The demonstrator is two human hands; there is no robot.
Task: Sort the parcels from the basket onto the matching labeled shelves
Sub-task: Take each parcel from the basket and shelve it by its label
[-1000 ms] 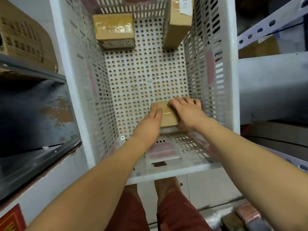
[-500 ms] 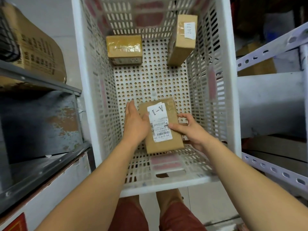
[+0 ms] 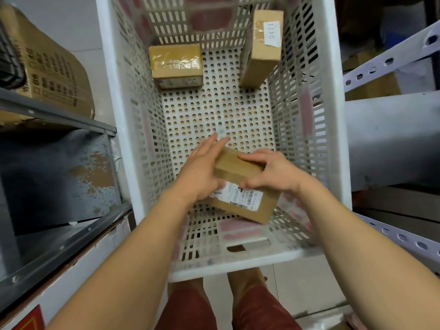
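Observation:
A small brown cardboard parcel (image 3: 240, 184) with a white shipping label is held above the near end of the white perforated basket (image 3: 333, 115). My left hand (image 3: 202, 172) presses its left side and my right hand (image 3: 271, 172) grips its top right. The parcel is tilted, label facing me. Two more parcels stay in the basket's far end: a taped box (image 3: 176, 65) lying flat at the back left, and a narrow box (image 3: 262, 46) marked 0471 leaning against the right wall.
A grey metal shelf (image 3: 57, 120) on the left carries a large printed carton (image 3: 52, 67); below it is a worn grey bay. White slotted-angle shelving (image 3: 390, 60) stands on the right. My legs in red shorts show below the basket.
Both hands lifted the parcel off the basket floor, turned its label up showing A-1, then rotated and tilted it; my right hand shifted onto its top.

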